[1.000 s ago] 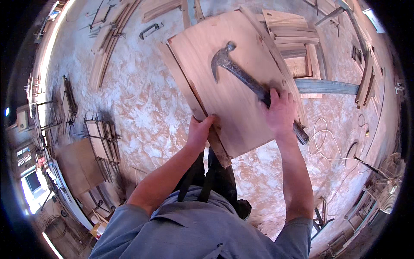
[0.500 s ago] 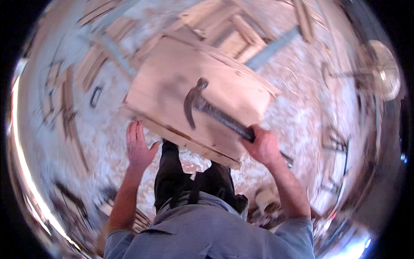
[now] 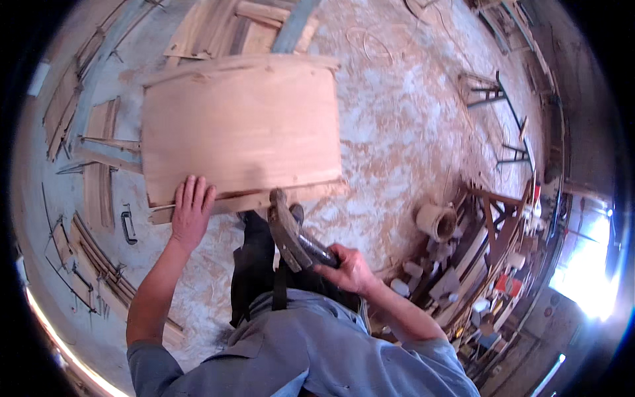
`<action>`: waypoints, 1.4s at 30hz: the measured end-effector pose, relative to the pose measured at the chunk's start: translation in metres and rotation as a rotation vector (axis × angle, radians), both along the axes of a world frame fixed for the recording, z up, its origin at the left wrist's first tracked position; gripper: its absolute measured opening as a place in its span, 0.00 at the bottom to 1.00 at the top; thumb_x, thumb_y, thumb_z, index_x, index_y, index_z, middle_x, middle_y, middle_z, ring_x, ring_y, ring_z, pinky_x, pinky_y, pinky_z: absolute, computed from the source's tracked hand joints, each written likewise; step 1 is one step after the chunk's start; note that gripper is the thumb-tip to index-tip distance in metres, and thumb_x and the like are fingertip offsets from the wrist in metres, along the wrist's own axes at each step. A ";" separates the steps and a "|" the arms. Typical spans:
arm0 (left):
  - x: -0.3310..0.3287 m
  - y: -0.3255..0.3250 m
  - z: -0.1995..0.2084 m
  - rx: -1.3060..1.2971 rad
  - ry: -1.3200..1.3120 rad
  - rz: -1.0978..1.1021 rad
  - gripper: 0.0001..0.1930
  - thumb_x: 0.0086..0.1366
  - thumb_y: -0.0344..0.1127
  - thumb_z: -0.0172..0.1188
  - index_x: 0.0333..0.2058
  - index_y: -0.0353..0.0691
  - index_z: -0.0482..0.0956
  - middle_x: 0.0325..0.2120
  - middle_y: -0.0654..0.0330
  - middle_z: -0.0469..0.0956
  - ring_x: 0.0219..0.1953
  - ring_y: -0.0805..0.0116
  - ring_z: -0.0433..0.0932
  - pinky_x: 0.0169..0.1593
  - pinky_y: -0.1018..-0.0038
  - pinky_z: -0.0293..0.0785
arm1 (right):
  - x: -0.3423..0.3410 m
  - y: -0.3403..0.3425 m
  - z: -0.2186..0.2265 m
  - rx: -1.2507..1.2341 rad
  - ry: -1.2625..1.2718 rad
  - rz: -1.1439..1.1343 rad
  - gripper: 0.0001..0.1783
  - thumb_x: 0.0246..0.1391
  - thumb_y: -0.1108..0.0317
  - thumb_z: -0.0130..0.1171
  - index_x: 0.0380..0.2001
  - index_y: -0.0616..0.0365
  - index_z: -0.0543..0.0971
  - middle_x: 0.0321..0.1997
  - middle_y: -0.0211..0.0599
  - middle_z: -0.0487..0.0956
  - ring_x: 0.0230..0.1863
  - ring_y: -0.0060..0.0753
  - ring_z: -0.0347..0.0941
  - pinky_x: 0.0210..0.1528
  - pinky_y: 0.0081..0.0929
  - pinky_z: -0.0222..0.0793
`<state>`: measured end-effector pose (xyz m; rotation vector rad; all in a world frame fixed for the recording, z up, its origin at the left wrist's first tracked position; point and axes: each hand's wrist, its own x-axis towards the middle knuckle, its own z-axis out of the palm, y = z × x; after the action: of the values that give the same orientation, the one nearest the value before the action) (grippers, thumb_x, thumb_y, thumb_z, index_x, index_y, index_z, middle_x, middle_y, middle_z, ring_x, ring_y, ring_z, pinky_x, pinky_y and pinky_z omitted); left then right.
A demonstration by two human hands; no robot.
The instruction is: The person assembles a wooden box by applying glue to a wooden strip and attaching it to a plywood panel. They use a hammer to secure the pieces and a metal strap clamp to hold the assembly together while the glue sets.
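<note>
A broad pale wooden panel (image 3: 241, 129) with strips along its near and far edges lies in front of me. My left hand (image 3: 192, 208) rests flat on its near edge, fingers stretched out over the strip (image 3: 248, 200). In my right hand (image 3: 347, 268) is a claw hammer (image 3: 288, 235), gripped by its dark handle. The hammer's head is held up close to my body, with one end overlapping the near strip in the view; whether it touches the wood I cannot tell.
Beyond the panel lie stacked boards (image 3: 211, 30). A C-clamp (image 3: 128, 225) is on the floor at left, near long planks (image 3: 99, 165). To the right stand a pale bucket (image 3: 436, 221), a heap of offcuts and containers (image 3: 476, 298), and a dark metal frame (image 3: 509, 112).
The view has turned, and the panel now sits squarer and further left. My left hand has come onto its near edge. The hammer has drawn back from over the panel toward my body.
</note>
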<state>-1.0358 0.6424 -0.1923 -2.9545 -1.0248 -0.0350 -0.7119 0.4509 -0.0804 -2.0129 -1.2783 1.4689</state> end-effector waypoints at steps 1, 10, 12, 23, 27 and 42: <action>0.002 -0.002 0.003 0.039 0.004 -0.001 0.25 0.58 0.27 0.51 0.56 0.35 0.65 0.61 0.44 0.60 0.64 0.43 0.57 0.65 0.48 0.55 | 0.003 -0.002 -0.002 -0.020 0.010 -0.026 0.20 0.47 0.57 0.68 0.37 0.61 0.78 0.28 0.50 0.79 0.31 0.45 0.79 0.34 0.34 0.73; 0.062 -0.055 0.110 0.070 0.020 0.141 0.22 0.56 0.32 0.51 0.51 0.30 0.70 0.53 0.44 0.70 0.58 0.46 0.66 0.62 0.53 0.62 | 0.051 -0.074 -0.013 0.141 -0.011 -0.142 0.13 0.42 0.70 0.66 0.32 0.63 0.76 0.20 0.36 0.76 0.22 0.20 0.70 0.27 0.24 0.69; 0.078 -0.062 0.139 0.035 0.011 0.188 0.22 0.56 0.32 0.51 0.50 0.30 0.71 0.51 0.45 0.71 0.57 0.46 0.67 0.61 0.55 0.62 | 0.066 -0.093 -0.027 0.250 0.029 -0.239 0.11 0.41 0.70 0.65 0.29 0.59 0.75 0.21 0.29 0.74 0.22 0.19 0.67 0.27 0.22 0.66; 0.103 -0.047 0.298 -0.524 0.042 0.477 0.28 0.48 0.23 0.53 0.52 0.34 0.68 0.46 0.41 0.74 0.51 0.43 0.72 0.55 0.55 0.68 | 0.114 -0.030 0.056 0.475 0.294 -0.262 0.13 0.51 0.62 0.62 0.31 0.60 0.72 0.25 0.32 0.73 0.26 0.26 0.69 0.28 0.26 0.66; 0.082 0.028 0.313 -0.414 -0.057 0.394 0.23 0.46 0.25 0.53 0.45 0.35 0.73 0.33 0.42 0.77 0.41 0.43 0.76 0.43 0.56 0.72 | 0.114 0.025 0.110 0.641 0.288 -0.200 0.15 0.53 0.63 0.59 0.36 0.64 0.72 0.26 0.34 0.74 0.26 0.24 0.71 0.29 0.24 0.69; 0.066 0.134 0.328 -0.413 -0.054 0.506 0.20 0.44 0.39 0.63 0.37 0.36 0.79 0.32 0.45 0.80 0.36 0.49 0.79 0.41 0.62 0.73 | 0.054 0.206 0.242 0.716 -0.235 0.299 0.17 0.59 0.59 0.57 0.39 0.64 0.73 0.22 0.53 0.75 0.27 0.55 0.76 0.28 0.41 0.69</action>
<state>-0.9702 0.7765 0.1355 -2.9243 -1.9662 0.1170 -0.6581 0.6573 0.1614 -1.5730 -1.9229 0.7043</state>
